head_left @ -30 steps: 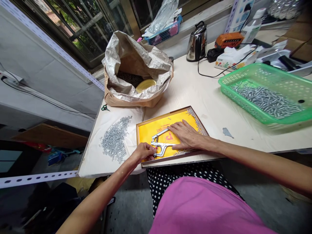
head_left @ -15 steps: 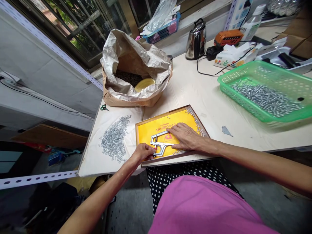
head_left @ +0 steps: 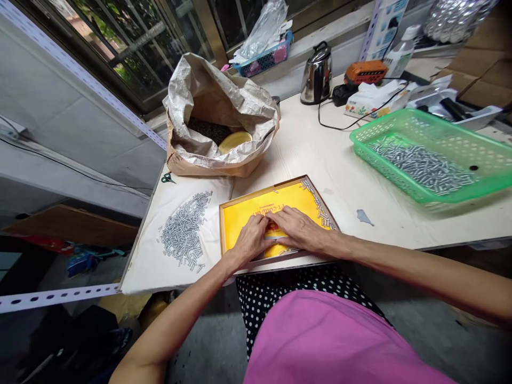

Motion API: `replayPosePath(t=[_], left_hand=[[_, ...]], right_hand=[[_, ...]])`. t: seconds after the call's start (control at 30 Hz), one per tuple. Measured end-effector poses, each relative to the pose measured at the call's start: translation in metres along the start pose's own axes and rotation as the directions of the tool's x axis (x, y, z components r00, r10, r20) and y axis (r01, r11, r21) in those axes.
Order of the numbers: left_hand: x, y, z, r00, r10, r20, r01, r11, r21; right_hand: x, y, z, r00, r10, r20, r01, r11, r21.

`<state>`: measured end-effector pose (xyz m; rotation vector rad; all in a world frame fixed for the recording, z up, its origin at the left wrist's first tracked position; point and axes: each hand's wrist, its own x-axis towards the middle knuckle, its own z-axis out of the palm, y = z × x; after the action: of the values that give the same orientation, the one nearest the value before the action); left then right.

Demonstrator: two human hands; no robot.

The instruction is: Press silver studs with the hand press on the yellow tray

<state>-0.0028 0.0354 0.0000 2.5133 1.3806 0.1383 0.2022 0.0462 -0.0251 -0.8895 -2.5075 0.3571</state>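
Your left hand point(head_left: 252, 237) and right hand point(head_left: 298, 229) meet over the shallow yellow-floored tray point(head_left: 237, 217).
Your right hand grips the silver tool point(head_left: 273, 238), mostly hidden between your hands inside the tray; whether your curled left fingers pinch anything, I cannot tell.

Bright metal against plastic, card and cloth

Loose pins point(head_left: 184, 232): smooth, shiny bare metal. Tool point(head_left: 273, 238) mostly covered; visible sliver looks like bright metal too. Tray point(head_left: 223, 229): matt, card-like rim, smooth yellow printed base. Basket point(head_left: 460, 134): translucent green plastic, perforated, slight gloss. Sack point(head_left: 180, 93): crinkled, pale woven-plastic look on turned-out top, matt brown outside. Kettle point(head_left: 316, 77): polished metal, mirror-like, black plastic handle. Cloth point(head_left: 140, 264) under pins: white, matt. Tabletop point(head_left: 304, 141): pale, smooth, low sheen. Orange pack point(head_left: 366, 72): plastic. Tissue box point(head_left: 358, 105): printed card. Carton point(head_left: 486, 58): brown cardboard, matt. Shirt point(head_left: 320, 336): matt pink cloth.
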Motion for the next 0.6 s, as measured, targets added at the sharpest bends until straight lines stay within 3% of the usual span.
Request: replayPosePath(t=[0.27,0.43,0.6], left_hand=[[0.005,0.002,-0.013,0.998,-0.059,-0.025,0.063,0.974,0.216],[0.011,0.005,-0.017,0.991,-0.123,0.043,0.108,0.960,0.259],[0.019,-0.007,-0.017,0.990,-0.140,0.025,0.133,0.974,0.184]], right_hand=[[0.017,-0.005,-0.005,0.996,0.048,0.078,-0.016,0.927,-0.375],[0.025,0.003,0.000,0.984,-0.005,0.181,0.072,0.929,-0.364],[0.028,0.014,0.004,0.989,0.017,0.144,0.026,0.957,-0.290]])
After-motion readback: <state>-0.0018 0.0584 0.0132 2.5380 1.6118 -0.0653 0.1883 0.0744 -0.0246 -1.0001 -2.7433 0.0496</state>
